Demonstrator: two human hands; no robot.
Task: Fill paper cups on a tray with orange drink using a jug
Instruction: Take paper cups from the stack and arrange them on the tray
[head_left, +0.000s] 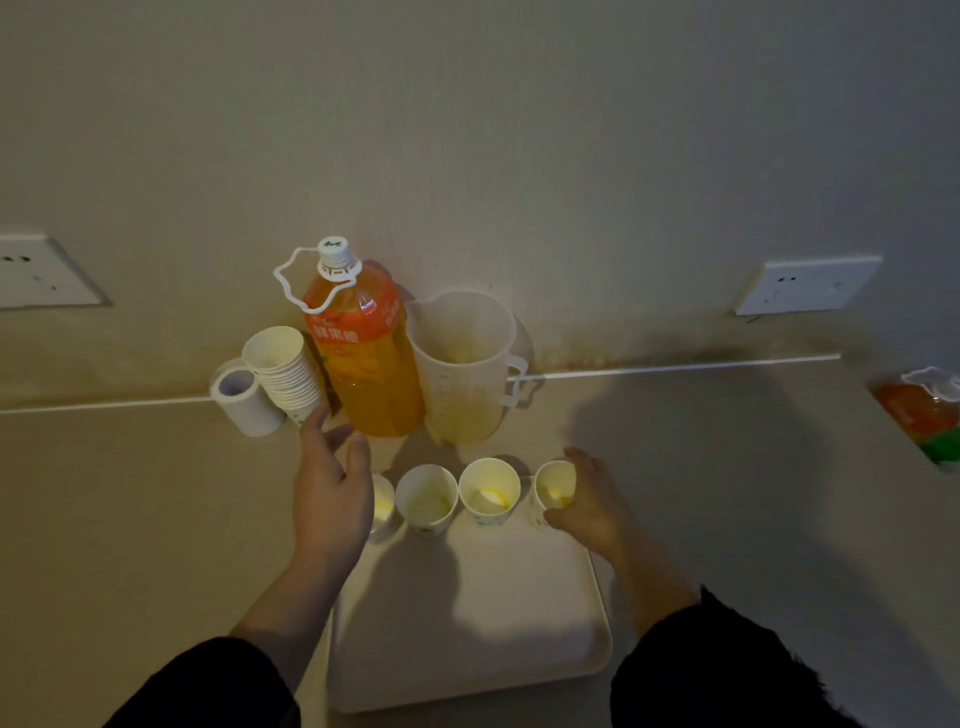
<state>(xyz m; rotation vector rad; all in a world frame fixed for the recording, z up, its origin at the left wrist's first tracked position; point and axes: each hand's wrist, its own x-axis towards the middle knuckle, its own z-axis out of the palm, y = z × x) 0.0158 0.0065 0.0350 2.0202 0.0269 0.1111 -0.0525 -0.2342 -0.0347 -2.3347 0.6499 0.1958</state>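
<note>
Several white paper cups stand in a row along the far edge of a cream tray (467, 639), each with a little orange drink at the bottom. My right hand (592, 504) holds the rightmost cup (555, 486), thumb and fingers curled round it. Two cups (426, 499) (489, 492) stand in the middle. The leftmost cup (383, 504) is partly hidden by my left hand (330, 493), which hovers open over it with relaxed fingers. Behind the tray stand a capped bottle of orange drink (363, 353) and a translucent white jug (462, 369) by the wall.
A tilted stack of paper cups (283, 369) and a white roll (241, 400) sit left of the bottle. Another orange drink bottle (924, 415) lies at the right edge. Wall sockets (805, 286) (36, 270) sit above the table.
</note>
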